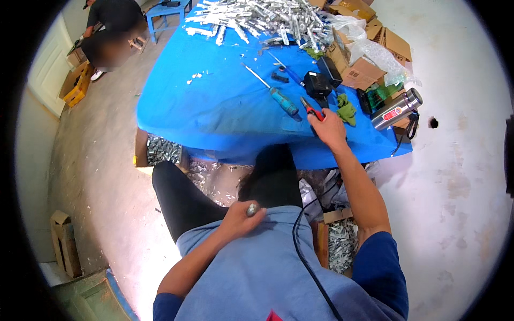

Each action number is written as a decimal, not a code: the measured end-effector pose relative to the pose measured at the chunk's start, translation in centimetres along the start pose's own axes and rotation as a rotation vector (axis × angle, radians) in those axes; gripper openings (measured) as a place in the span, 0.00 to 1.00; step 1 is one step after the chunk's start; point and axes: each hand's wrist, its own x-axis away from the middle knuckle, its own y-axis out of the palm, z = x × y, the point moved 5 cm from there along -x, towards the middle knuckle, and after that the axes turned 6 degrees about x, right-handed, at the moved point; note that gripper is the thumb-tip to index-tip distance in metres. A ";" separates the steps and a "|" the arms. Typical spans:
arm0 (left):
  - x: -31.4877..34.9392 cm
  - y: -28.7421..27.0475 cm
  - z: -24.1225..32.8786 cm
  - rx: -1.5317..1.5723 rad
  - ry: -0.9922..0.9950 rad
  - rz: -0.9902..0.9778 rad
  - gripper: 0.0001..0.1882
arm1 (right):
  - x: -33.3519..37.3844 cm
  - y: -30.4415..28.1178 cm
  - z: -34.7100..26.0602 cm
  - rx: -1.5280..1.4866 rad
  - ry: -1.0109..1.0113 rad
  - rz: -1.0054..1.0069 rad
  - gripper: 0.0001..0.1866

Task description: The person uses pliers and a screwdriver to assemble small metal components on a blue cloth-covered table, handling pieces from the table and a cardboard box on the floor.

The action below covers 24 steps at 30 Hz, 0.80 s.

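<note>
While right grip (329, 128) wraps red pliers (314, 111) | left grip (240, 218) encloses silvery piece (251, 209) | open cloth (209, 109) reaches near edge (219, 141)

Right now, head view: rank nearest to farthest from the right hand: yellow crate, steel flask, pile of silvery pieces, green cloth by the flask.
From the right hand:
1. Green cloth: just ahead and to its right.
2. Steel flask: farther right, on the table.
3. Pile of silvery pieces: far side of the table, ahead-left.
4. Yellow crate: far left, on the floor.
</note>
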 end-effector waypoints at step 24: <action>0.6 0.2 -1.7 0.009 -0.241 -0.083 0.16 | 21.2 8.0 -8.0 -0.934 -0.191 -0.922 0.09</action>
